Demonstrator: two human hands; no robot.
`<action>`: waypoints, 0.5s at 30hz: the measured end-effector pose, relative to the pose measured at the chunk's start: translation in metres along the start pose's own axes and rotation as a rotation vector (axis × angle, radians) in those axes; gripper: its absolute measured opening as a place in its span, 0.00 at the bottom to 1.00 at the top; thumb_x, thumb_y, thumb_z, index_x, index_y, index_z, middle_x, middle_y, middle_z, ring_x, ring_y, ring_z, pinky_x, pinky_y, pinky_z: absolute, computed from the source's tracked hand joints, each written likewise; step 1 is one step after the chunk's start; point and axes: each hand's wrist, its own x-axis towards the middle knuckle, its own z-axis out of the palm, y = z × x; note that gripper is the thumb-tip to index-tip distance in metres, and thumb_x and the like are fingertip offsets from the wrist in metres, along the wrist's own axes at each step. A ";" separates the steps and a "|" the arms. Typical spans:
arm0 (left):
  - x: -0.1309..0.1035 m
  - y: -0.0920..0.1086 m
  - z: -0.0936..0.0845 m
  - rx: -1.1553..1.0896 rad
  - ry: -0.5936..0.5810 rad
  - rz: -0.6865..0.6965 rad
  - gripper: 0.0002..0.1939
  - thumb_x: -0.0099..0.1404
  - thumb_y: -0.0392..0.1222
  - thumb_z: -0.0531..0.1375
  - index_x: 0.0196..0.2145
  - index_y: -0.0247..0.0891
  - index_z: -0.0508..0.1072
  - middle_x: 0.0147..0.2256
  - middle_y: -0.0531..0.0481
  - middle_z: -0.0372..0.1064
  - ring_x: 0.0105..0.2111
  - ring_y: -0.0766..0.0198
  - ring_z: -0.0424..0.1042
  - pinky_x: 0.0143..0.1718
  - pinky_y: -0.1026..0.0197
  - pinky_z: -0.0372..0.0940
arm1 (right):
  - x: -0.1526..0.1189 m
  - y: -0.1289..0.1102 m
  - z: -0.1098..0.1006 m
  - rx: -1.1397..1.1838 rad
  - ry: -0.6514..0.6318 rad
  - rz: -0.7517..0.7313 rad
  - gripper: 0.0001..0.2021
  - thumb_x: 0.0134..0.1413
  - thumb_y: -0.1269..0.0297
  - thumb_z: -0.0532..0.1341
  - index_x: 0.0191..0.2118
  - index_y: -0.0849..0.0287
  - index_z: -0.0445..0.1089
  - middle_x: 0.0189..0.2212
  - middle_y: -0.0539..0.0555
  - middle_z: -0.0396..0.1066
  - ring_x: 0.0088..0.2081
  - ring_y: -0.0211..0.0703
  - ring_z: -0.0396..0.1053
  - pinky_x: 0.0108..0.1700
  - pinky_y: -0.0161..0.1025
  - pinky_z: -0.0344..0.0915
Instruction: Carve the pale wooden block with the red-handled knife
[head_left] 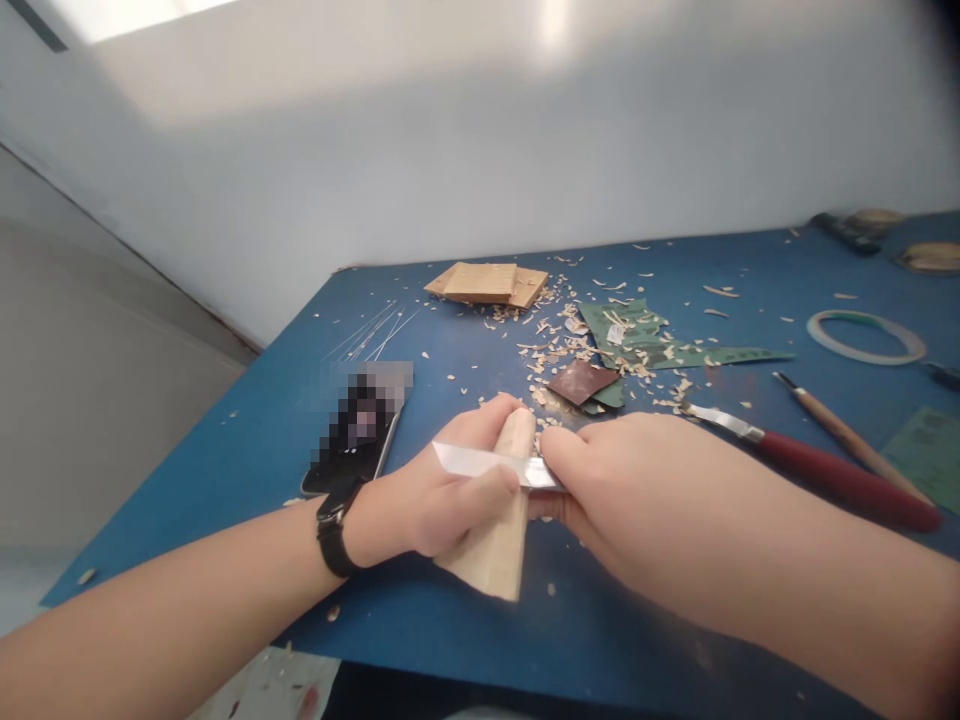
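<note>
My left hand (457, 500), with a black watch on its wrist, grips a pale piece of wood (495, 560) that tapers toward its far end. The thumb presses near the back of a knife blade (472, 461) lying across the wood. My right hand (622, 480) is closed round the knife, whose handle is mostly hidden in the fist. The blade points left, over my left hand. Wood shavings (547, 340) are scattered just beyond both hands.
A phone (352, 440) lies left of my hands. Stacked wood blocks (480, 282) sit at the back. Brown sandpaper (581, 382) and green sheets (626, 330) lie ahead. To the right are a red-handled carving tool (847, 480), a wooden-handled gouge (847, 430) and a tape roll (866, 337).
</note>
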 end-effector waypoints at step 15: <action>0.001 0.000 -0.003 -0.072 0.040 -0.083 0.38 0.68 0.83 0.60 0.41 0.41 0.69 0.36 0.49 0.67 0.32 0.60 0.64 0.31 0.58 0.63 | 0.005 -0.002 0.007 0.073 0.069 0.043 0.08 0.76 0.55 0.60 0.43 0.48 0.73 0.33 0.54 0.80 0.30 0.53 0.77 0.26 0.45 0.54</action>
